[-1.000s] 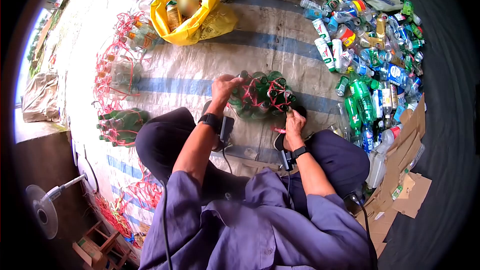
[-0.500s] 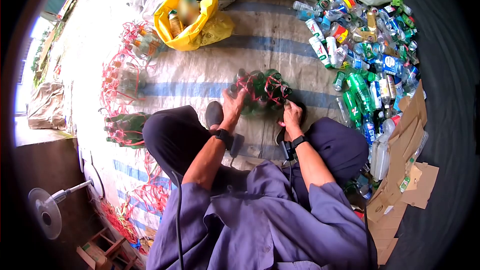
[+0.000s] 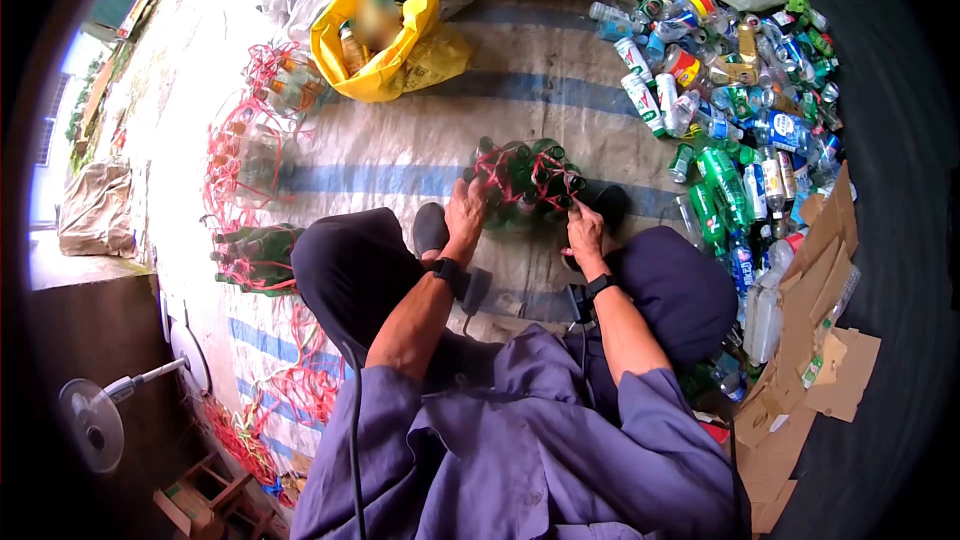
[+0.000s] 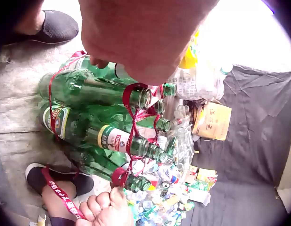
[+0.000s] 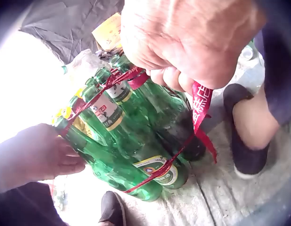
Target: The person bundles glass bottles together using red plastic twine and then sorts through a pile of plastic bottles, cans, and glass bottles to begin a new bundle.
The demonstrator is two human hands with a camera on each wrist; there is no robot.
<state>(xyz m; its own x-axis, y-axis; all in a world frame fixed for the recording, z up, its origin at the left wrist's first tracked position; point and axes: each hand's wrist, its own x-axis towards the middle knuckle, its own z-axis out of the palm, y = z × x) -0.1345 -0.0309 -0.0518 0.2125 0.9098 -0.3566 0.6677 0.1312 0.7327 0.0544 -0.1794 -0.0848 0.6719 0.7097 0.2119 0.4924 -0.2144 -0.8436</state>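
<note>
Between the feet stands a bundle of green glass bottles (image 3: 520, 185), bound around bodies and necks with red printed ribbon (image 4: 131, 106). My left hand (image 3: 464, 217) is at the bundle's left side, its fingers (image 5: 70, 157) curled against a bottle near its neck. On the near right corner, my right hand (image 3: 586, 232) grips the ribbon close to a bottle neck. A loose ribbon end (image 5: 202, 106) hangs out of that fist. The bottles stand upright and close together, some with labels.
A heap of bottles and cans (image 3: 740, 120) lies at the right beside cardboard (image 3: 800, 340). A yellow bag (image 3: 378, 80) holding cans stands at the far left. More tied bottles (image 3: 255, 258), loose red ribbons (image 3: 305, 385) and a fan (image 3: 95, 425) are at the left.
The left hand has come down from the far left bottle top to the bundle's near left side. The right hand stays at the near right corner, holding the ribbon.
</note>
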